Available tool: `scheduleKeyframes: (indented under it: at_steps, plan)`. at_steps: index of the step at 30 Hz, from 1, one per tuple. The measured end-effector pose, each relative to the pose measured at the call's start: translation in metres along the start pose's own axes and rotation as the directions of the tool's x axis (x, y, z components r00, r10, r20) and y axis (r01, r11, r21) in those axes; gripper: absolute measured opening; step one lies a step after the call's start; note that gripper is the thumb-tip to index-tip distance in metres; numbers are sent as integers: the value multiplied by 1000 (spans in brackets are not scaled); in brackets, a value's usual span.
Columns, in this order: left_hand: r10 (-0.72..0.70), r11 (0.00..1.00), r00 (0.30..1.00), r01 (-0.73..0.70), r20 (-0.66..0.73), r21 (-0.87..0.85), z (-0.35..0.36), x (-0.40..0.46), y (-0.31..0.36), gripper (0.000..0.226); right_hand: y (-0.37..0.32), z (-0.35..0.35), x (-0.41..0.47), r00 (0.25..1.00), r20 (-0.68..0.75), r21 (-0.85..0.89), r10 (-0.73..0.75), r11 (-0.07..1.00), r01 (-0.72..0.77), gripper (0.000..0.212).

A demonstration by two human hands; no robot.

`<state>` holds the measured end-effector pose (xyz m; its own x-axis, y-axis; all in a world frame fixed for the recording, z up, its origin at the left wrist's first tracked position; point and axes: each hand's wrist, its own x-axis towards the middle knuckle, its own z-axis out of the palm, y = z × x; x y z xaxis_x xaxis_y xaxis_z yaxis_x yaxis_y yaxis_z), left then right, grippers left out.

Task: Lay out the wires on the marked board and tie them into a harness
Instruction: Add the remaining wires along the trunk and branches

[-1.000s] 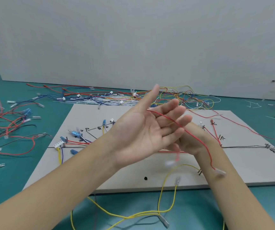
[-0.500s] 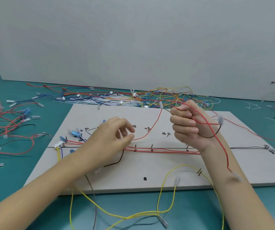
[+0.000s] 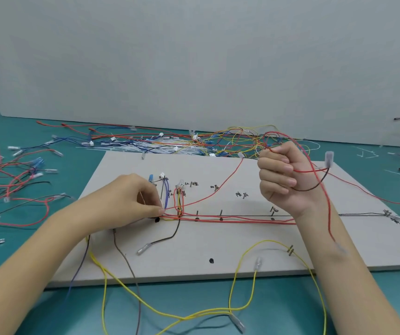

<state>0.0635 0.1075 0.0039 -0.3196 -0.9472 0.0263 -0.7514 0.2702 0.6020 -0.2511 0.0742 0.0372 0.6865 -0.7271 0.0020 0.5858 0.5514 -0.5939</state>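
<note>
The marked grey board lies flat before me with black lines, dots and written labels. Several red wires run along its long horizontal line. My left hand rests on the board's left part and pinches the wire bundle where the red wires meet blue and yellow ones. My right hand is raised above the board's right side, fist closed round a red wire and a black wire. The red wire loops over the fist and hangs down past my wrist. A clear terminal dangles beside the fist.
Yellow wires trail off the board's near edge onto the teal table. A tangled pile of loose wires lies behind the board by the grey wall. More red and black wires are scattered at left, a few others at far right.
My left hand dropped from a raised, open pose onto the board's left part and pinched the bundle. My right hand rose, closed round the red and black wires and lifted further.
</note>
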Motion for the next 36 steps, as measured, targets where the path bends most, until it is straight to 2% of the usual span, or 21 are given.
scheduleKeyframes:
  at_steps: [3,8,13,16,19,24,28,33,36]
  plan:
    - [24,1000,999,-23,-41,6,1,-1,2,12,-1,-4,-1,989,-111,14,-99,995,101,27]
    - [55,998,998,-54,-35,26,3,-1,5,13,0,-14,0,901,-366,93,-234,954,286,25]
    - [88,995,996,-88,-2,-35,14,-3,12,13,2,-15,1,846,-464,112,-261,931,349,20]
    - [141,989,988,-143,-70,-24,21,-3,15,12,3,-13,3,805,-531,74,-265,932,355,18]
    - [250,966,955,-256,-161,-19,34,-4,22,6,6,-10,3,756,-581,25,-301,922,386,16]
    - [358,934,916,-353,-179,58,52,-3,33,4,8,-12,-3,693,-639,-189,-334,942,279,23]
    - [401,915,902,-386,-160,117,57,0,40,9,11,-16,-6,600,-694,-361,-398,913,189,28]
    - [412,898,910,-396,-47,189,63,7,48,21,22,-17,-2,496,-746,-447,-444,886,120,29]
    - [406,897,914,-395,-11,199,65,12,52,25,25,-15,1,472,-765,-443,-438,890,107,30]
